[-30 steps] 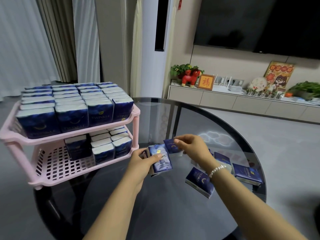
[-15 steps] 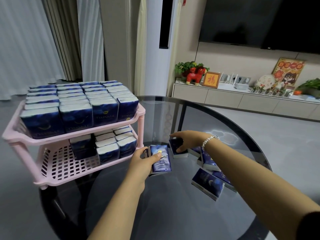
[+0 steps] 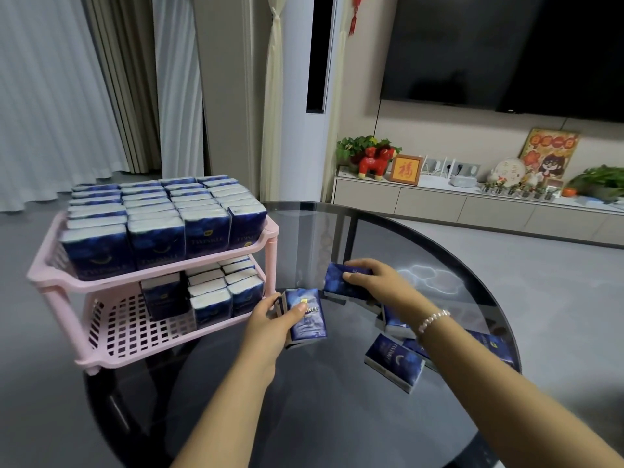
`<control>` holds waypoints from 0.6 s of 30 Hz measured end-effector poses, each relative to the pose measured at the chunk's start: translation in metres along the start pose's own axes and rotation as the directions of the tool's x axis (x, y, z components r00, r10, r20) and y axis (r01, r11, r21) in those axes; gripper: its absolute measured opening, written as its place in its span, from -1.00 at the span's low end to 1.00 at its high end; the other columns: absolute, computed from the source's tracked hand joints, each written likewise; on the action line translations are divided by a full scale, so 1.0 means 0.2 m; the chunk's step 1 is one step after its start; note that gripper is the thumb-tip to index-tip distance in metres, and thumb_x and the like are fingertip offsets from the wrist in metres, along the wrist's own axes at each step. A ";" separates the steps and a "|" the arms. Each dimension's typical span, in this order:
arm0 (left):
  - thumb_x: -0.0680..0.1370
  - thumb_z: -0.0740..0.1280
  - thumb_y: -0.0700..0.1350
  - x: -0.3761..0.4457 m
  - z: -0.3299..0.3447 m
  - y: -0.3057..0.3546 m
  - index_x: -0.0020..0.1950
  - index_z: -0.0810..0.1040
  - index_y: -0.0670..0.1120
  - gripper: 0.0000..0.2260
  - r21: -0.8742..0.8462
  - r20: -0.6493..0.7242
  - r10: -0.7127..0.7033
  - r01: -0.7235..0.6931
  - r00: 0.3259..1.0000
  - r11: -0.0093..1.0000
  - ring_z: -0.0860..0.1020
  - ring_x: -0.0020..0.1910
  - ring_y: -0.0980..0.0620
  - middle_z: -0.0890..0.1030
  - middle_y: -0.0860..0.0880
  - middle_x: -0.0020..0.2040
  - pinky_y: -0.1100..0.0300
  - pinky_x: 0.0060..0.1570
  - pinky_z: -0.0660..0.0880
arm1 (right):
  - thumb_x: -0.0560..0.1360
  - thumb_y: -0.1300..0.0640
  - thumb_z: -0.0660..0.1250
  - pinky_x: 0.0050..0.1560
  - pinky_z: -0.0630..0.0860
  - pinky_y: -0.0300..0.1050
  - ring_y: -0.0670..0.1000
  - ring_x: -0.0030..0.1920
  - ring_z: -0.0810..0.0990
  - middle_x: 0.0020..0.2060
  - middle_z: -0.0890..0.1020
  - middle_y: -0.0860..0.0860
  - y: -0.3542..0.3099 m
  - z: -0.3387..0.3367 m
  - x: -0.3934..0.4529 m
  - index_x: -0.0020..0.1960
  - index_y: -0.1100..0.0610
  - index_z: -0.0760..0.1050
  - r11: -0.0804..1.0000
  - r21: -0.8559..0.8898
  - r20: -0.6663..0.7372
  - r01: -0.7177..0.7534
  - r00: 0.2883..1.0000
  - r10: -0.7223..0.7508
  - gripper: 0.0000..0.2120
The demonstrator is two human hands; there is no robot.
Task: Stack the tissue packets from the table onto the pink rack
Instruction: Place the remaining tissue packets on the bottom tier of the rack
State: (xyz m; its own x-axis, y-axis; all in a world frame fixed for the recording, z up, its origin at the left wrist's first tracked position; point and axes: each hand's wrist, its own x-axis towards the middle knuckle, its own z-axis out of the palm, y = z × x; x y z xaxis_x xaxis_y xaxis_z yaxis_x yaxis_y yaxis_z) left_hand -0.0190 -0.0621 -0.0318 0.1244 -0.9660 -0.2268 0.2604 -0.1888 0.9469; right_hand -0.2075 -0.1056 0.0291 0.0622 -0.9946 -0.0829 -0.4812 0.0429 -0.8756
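Note:
A two-tier pink rack (image 3: 101, 282) stands on the left of the round glass table (image 3: 337, 417). Its top shelf is packed with upright dark blue tissue packets (image 3: 158, 214); the lower shelf holds several packets (image 3: 209, 292) at its right end. My left hand (image 3: 266, 327) grips a small upright stack of packets (image 3: 307, 317) just right of the rack's lower shelf. My right hand (image 3: 374, 282) holds one packet (image 3: 337, 282) a little above the glass. Several loose packets (image 3: 395, 363) lie under my right forearm.
The table's curved edge (image 3: 499, 315) runs close behind the loose packets on the right. A low TV cabinet (image 3: 472, 204) with ornaments and plants stands across the room under a wall TV. Curtains hang behind the rack.
My right hand has picked one packet off the table and holds it slightly lifted, close to the left hand's stack. The left hand has stayed put with its stack.

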 end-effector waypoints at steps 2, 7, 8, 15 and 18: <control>0.44 0.48 -0.15 -0.02 -0.01 0.01 0.25 0.51 -0.08 -0.60 -0.006 -0.002 0.008 -0.008 1.000 1.000 0.63 0.05 -0.04 0.63 -0.07 0.13 0.10 0.01 0.57 | 0.52 0.09 0.31 -0.38 0.47 -0.28 -0.05 -0.32 0.50 -0.19 0.59 0.05 0.01 0.05 -0.06 0.15 0.15 0.54 0.978 0.201 -0.011 -0.050 0.998 0.054 -0.76; 0.39 0.52 -0.12 -0.06 -0.04 0.02 0.11 0.54 -0.02 -0.67 -0.010 -0.032 0.039 -0.040 0.999 0.999 0.63 0.06 -0.07 0.65 -0.06 0.09 -0.03 0.16 0.53 | 0.52 0.14 0.30 -0.25 0.51 -0.21 0.00 -0.26 0.56 -0.24 0.62 0.12 0.04 0.23 -0.22 -0.05 0.26 0.60 0.788 0.610 0.018 -0.082 0.996 0.090 -0.81; 0.39 0.52 -0.12 -0.08 -0.04 0.02 0.10 0.54 -0.02 -0.68 -0.009 -0.031 0.048 -0.049 0.998 0.999 0.63 0.05 -0.07 0.65 -0.06 0.08 -0.02 0.15 0.54 | 0.52 0.14 0.29 -0.22 0.53 -0.21 0.02 -0.22 0.60 -0.19 0.66 0.15 0.04 0.27 -0.25 -0.02 0.28 0.61 0.762 0.644 0.020 -0.075 0.997 0.081 -0.79; 0.41 0.49 -0.13 -0.17 -0.13 0.04 0.20 0.49 -0.08 -0.60 0.012 -0.010 0.077 -0.077 0.997 0.997 0.66 -0.05 -0.01 0.66 -0.10 0.05 0.32 -0.32 0.54 | 0.55 0.04 0.25 0.05 0.55 -0.11 0.06 -0.03 0.67 -0.12 0.71 0.08 0.03 0.49 -0.40 0.01 0.12 0.62 0.786 0.618 0.018 -0.023 1.000 0.015 -0.78; 0.38 0.50 -0.07 -0.21 -0.17 0.05 0.23 0.48 -0.09 -0.54 0.045 0.032 0.079 -0.080 0.996 0.996 0.65 0.01 -0.01 0.66 -0.09 0.07 0.23 -0.17 0.54 | 0.56 0.02 0.24 0.04 0.55 -0.13 0.06 -0.01 0.66 -0.11 0.71 0.06 0.03 0.54 -0.43 0.03 0.09 0.62 0.816 0.577 0.009 0.021 0.999 -0.033 -0.77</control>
State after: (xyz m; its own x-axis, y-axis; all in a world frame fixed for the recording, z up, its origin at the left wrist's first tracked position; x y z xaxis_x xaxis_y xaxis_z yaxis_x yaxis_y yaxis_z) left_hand 0.0103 -0.0178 -0.0209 0.1135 -0.9830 -0.1441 0.2065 -0.1185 0.9712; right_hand -0.1210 -0.0090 -0.0199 0.0861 -0.9946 -0.0587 0.1130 0.0682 -0.9913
